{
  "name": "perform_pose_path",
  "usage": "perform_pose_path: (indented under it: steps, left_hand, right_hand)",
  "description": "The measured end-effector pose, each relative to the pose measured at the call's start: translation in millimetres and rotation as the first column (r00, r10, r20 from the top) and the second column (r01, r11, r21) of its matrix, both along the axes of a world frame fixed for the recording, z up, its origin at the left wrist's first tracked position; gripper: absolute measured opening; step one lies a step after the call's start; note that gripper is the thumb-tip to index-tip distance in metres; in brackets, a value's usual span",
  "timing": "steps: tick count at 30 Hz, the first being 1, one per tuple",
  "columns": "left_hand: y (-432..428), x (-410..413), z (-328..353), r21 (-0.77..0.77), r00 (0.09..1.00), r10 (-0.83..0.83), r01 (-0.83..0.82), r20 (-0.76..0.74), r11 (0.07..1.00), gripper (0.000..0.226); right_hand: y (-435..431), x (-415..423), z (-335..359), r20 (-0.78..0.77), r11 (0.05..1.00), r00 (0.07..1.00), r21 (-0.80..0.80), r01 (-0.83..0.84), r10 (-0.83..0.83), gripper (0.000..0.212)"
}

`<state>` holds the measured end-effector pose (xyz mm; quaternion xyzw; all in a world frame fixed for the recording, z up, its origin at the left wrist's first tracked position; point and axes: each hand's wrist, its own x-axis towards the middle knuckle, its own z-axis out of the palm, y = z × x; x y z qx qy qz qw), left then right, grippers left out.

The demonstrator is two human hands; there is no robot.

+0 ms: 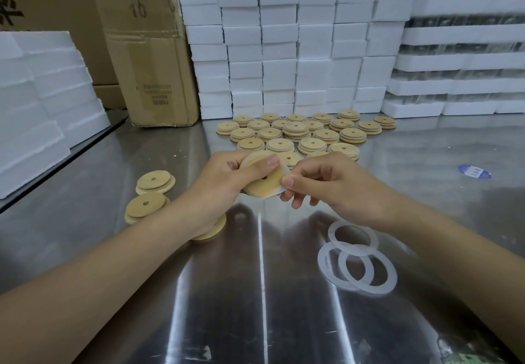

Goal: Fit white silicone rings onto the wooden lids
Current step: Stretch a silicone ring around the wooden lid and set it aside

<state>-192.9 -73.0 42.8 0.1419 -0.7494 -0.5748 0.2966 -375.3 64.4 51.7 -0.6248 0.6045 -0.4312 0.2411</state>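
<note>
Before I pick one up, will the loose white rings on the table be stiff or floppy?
Probably floppy: the loose rings are thin, flat bands, and the ring on the held lid seems to stretch around it. Likely light, being so thin. The loose ones overlap, so lifting one may drag another.

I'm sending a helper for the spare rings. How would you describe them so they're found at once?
On the shiny metal table, look at the near right part, beside the right forearm. Three white silicone rings lie flat there, overlapping one another. Unlike the tan wooden lids grouped farther back, they are thin, pale hoops with wide open centres.
</note>
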Motion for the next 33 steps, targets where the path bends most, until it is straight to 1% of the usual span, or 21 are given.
perform_pose_path:
  steps: [4,8,13,16,18,20,22,24,27,30,33]
  left_hand:
    - [-2,0,-3,-0.042,0.999,0.033,-0.033,0.007,0.999,0.028]
    - [-4,0,-5,-0.121,1.000,0.000,0.003,0.021,0.993,0.028]
    - [-3,-1,-6,-0.127,1.000,-0.026,0.025,0.000,0.992,0.024]
    - [-3,-1,-7,-0.133,0.999,-0.039,0.039,0.002,0.990,0.022]
    - [-5,-1,-7,-0.141,1.000,-0.007,0.008,0.010,0.990,0.025]
    - [-8,0,-5,-0.075,0.999,0.031,-0.030,0.010,0.997,0.030]
    - [-10,2,-2,0.028,1.000,-0.024,0.024,-0.004,0.999,0.035]
    - [-10,4,0,0.065,0.997,-0.082,0.083,-0.011,0.994,0.039]
    - [-10,3,-1,0.094,0.997,-0.073,0.075,-0.014,0.993,0.036]
    - [-10,1,-3,0.128,0.999,-0.043,0.045,-0.016,0.991,0.037]
    - [-10,1,-3,0.107,0.999,-0.029,0.031,-0.019,0.994,0.037]
  right_hand:
    - [1,2,-8,-0.030,0.999,0.998,-0.005,0.050,-0.050,0.029]
    - [-1,7,-12,-0.050,0.996,0.995,-0.011,0.090,-0.090,0.039]
    - [-1,9,-12,-0.125,0.987,0.979,-0.023,0.158,-0.159,0.029]
    - [-2,10,-12,-0.115,0.985,0.979,-0.010,0.171,-0.171,0.026]
    - [-1,10,-11,-0.100,0.987,0.982,-0.022,0.157,-0.158,0.023]
    - [1,10,-8,-0.091,0.992,0.989,-0.042,0.116,-0.119,0.021]
    - [2,10,-3,-0.051,0.997,0.997,-0.050,0.052,-0.055,0.020]
    - [2,10,0,-0.015,0.998,1.000,-0.058,0.017,-0.017,0.020]
    - [1,11,-3,-0.011,0.998,0.999,-0.057,0.039,-0.039,0.022]
    - [1,11,-7,-0.040,0.994,0.995,-0.052,0.094,-0.096,0.028]
    - [0,10,-8,-0.047,0.990,0.992,-0.073,0.117,-0.121,0.027]
